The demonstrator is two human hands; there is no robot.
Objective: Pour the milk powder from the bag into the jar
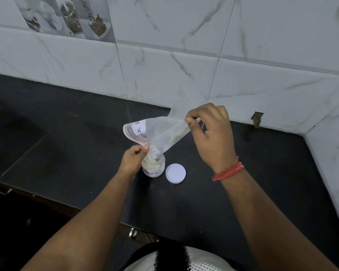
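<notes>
A clear zip bag (160, 132) with a white handwritten label is tipped mouth-down over a small clear jar (153, 168) on the black counter. My left hand (132, 158) pinches the bag's mouth edge right at the jar's opening. Higher up, my right hand (211, 132) pinches the bag's bottom corner, keeping the bag slanted. The bag looks nearly empty, with a faint trace of powder inside. Pale powder fills the jar, which carries a label reading "POWDER". The jar's left side is hidden behind my left hand.
The jar's white lid (175, 173) lies flat on the black counter (262, 173) just right of the jar. A white marble-tiled wall (184, 55) runs behind and wraps round at the right. The counter's front edge runs diagonally at lower left.
</notes>
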